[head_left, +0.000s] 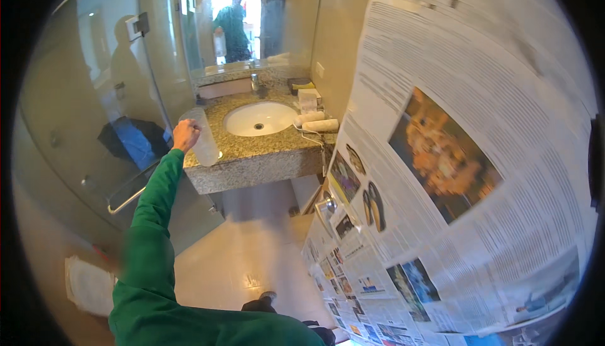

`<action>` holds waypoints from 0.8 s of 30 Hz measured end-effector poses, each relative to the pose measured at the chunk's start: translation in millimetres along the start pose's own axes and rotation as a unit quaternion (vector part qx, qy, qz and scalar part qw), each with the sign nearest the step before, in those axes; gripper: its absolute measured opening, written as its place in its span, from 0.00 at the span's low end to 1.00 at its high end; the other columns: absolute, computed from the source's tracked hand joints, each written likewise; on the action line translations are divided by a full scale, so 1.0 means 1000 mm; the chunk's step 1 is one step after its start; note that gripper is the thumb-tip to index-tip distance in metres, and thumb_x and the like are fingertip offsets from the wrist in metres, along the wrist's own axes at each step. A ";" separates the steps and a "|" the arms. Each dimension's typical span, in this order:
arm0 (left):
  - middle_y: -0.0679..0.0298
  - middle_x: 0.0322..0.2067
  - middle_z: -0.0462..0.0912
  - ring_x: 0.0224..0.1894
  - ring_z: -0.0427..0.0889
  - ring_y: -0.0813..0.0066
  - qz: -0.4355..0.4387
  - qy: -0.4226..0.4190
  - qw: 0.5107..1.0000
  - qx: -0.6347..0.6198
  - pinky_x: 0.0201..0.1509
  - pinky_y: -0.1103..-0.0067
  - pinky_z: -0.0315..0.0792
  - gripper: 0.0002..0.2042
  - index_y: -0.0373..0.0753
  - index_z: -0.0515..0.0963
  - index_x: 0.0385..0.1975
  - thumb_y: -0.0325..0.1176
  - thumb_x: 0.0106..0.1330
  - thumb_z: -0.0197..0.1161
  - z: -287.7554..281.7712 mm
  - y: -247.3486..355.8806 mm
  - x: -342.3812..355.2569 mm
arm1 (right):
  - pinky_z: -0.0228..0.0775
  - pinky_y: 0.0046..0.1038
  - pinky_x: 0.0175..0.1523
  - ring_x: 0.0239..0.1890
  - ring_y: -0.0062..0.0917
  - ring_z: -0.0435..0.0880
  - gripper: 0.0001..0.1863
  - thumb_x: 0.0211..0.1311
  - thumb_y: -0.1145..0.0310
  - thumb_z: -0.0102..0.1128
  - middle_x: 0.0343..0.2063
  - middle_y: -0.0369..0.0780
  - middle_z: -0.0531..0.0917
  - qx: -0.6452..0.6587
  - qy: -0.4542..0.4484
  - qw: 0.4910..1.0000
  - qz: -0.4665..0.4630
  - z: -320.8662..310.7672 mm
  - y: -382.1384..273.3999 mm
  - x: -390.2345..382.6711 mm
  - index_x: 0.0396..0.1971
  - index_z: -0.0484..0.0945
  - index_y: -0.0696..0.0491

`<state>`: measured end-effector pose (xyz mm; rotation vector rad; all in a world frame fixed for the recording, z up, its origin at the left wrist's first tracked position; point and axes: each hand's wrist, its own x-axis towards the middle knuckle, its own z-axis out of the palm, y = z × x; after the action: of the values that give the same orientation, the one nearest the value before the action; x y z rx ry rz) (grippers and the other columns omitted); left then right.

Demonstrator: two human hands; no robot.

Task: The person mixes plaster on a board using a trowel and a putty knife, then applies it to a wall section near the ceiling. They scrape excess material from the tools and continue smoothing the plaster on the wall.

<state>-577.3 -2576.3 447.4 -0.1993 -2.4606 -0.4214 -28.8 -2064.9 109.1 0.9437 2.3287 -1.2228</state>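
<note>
My left hand point(186, 134) reaches out in a green sleeve, its fingers closed around a tall translucent plastic container point(205, 145) at the left end of the speckled granite counter point(249, 162); I cannot tell whether the container rests on it. Just right of it is the white oval basin point(235, 121) with a chrome tap point(254, 82) behind it. Rolled cream items point(321, 124), a white cord and small boxes point(307, 99) lie at the counter's right end. My right hand is out of the picture.
A glass shower wall point(88, 119) with a rail stands at the left, a mirror point(220, 18) above the counter. A door point(441, 251) covered in newspaper sheets, with a metal handle point(326, 205), fills the right. Tiled floor point(220, 258) lies below, with a white object point(87, 284) at lower left.
</note>
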 end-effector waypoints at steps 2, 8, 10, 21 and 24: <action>0.52 0.29 0.83 0.37 0.81 0.49 -0.008 -0.018 0.999 -0.048 0.40 0.60 0.74 0.08 0.40 0.82 0.24 0.35 0.49 0.59 0.034 -0.017 0.023 | 0.77 0.43 0.40 0.37 0.43 0.85 0.26 0.54 0.43 0.59 0.34 0.50 0.84 0.010 0.045 0.998 0.040 0.005 -0.016 0.002 0.35 0.83 0.54; 0.51 0.30 0.82 0.38 0.81 0.49 -0.030 -0.022 0.999 -0.023 0.42 0.63 0.73 0.10 0.40 0.82 0.28 0.37 0.50 0.58 0.103 -0.104 0.077 | 0.76 0.42 0.42 0.37 0.44 0.84 0.29 0.53 0.41 0.60 0.34 0.52 0.84 0.042 0.186 0.968 0.163 0.024 -0.019 -0.030 0.34 0.83 0.56; 0.51 0.32 0.83 0.38 0.80 0.50 -0.092 -0.051 0.992 -0.072 0.42 0.65 0.73 0.11 0.40 0.83 0.30 0.36 0.51 0.59 0.124 -0.096 0.101 | 0.76 0.42 0.42 0.38 0.44 0.84 0.30 0.52 0.40 0.60 0.34 0.52 0.84 0.047 0.256 0.937 0.235 0.015 0.015 -0.073 0.34 0.84 0.56; 0.49 0.39 0.83 0.38 0.81 0.58 0.064 -0.074 0.975 -0.202 0.44 0.67 0.74 0.19 0.30 0.76 0.49 0.36 0.61 0.58 0.197 -0.024 0.028 | 0.74 0.44 0.45 0.39 0.48 0.83 0.37 0.49 0.32 0.57 0.33 0.55 0.83 0.054 0.352 0.828 0.434 0.089 0.118 -0.239 0.29 0.84 0.59; 0.50 0.37 0.83 0.36 0.81 0.60 0.117 -0.074 0.959 -0.247 0.43 0.68 0.74 0.19 0.30 0.76 0.49 0.36 0.61 0.59 0.186 0.062 -0.025 | 0.74 0.43 0.46 0.41 0.47 0.83 0.37 0.49 0.32 0.57 0.34 0.55 0.83 0.100 0.365 0.788 0.485 0.124 0.125 -0.256 0.30 0.84 0.58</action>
<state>-646.3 -2454.9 307.7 -0.7432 -2.3922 -0.9383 242.2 -2218.1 110.3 2.6027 1.5762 -0.6768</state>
